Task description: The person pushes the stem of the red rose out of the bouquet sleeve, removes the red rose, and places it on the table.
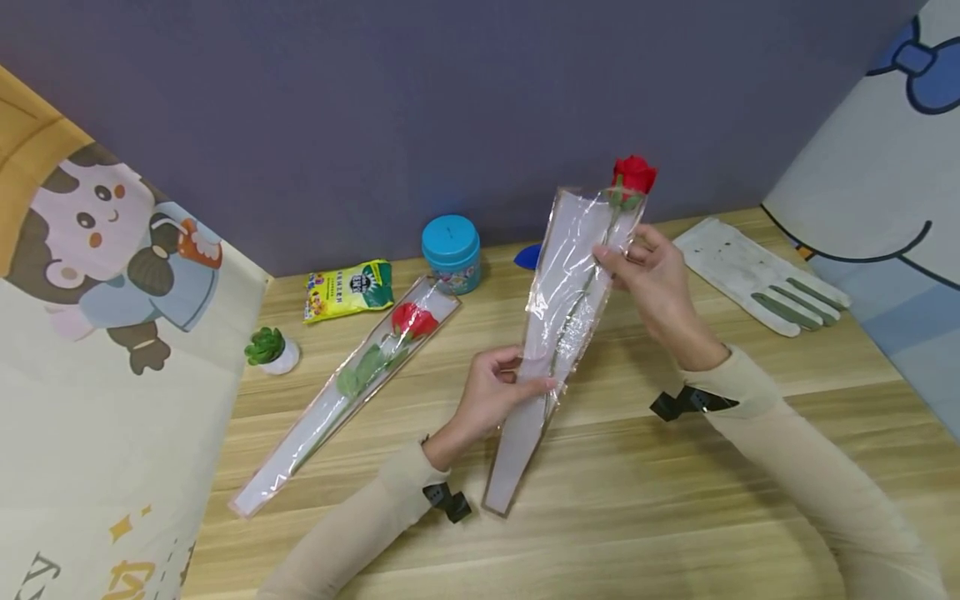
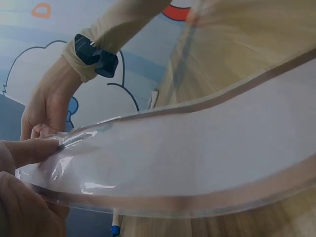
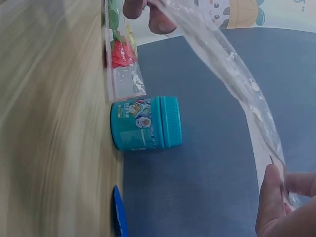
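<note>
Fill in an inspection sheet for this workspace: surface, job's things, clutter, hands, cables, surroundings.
Surface: wood-grain table.
Job's things: held wrapper, red rose with its bloom above the wide end; second wrapper lying on the table, second rose inside.
Clutter: yellow packet, blue jar, potted plant, glove, partly hidden blue object.
Hands: right hand pinches the held wrapper near its wide end; left hand pinches it lower down.
Cables: nothing seen.
Surroundings: dark backdrop, left cartoon panel, right cartoon panel.
</note>
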